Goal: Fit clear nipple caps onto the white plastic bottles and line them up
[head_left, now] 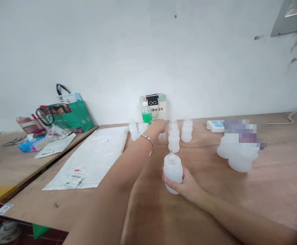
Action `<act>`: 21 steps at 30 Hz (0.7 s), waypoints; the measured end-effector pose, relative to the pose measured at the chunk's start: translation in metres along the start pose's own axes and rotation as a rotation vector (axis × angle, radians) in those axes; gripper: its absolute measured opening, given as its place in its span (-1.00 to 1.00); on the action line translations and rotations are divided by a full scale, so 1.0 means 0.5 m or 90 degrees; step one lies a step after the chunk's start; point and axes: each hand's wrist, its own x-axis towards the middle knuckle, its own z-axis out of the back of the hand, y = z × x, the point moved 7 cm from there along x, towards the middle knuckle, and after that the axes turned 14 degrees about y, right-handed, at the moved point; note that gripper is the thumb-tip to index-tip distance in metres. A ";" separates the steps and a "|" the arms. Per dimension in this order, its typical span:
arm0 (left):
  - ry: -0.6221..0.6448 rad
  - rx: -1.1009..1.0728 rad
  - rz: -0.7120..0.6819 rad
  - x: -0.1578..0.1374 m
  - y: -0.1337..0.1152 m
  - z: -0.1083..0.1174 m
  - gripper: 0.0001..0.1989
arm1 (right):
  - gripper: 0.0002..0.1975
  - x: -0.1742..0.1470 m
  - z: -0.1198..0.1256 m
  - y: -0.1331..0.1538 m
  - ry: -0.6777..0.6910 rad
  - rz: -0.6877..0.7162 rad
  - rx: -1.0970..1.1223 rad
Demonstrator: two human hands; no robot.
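Observation:
My right hand (180, 180) is wrapped round a frosted white baby bottle (173, 170) with a clear nipple on top, upright near the middle of the table. Stretched across to the back, my left hand (159, 127) is beside a clear plastic cover (162, 136). Its fingers are mostly hidden, so their grip does not show. Close to its right stands a baby bottle with a clear cover (174, 139), and another capped bottle (187, 131) is farther right. More capped bottles (133, 131) stand left of this hand, partly behind my forearm.
A white plastic mailer (92, 156) lies flat on the left. Behind are a green-labelled drink bottle (146, 115) and a paper bag (161, 105). On the right are a white device (215, 126) and several white bottles (240, 160), partly blurred. A green bag (79, 117) rests on the adjoining table.

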 end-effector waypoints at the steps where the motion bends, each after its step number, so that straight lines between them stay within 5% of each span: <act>1: -0.022 0.001 -0.006 -0.021 0.003 0.018 -0.71 | -0.73 0.001 0.002 0.000 -0.008 -0.001 -0.002; 6: -0.135 -0.020 -0.081 -0.194 0.028 0.099 -0.72 | -0.65 0.003 0.015 0.001 -0.086 -0.034 -0.054; 11: -0.179 -0.147 -0.311 -0.344 0.022 0.072 -0.66 | -0.61 0.007 0.019 -0.003 -0.127 -0.072 -0.095; 21: -0.219 0.047 -0.330 -0.359 -0.038 -0.055 -0.74 | -0.64 0.013 0.011 -0.008 -0.089 -0.069 -0.129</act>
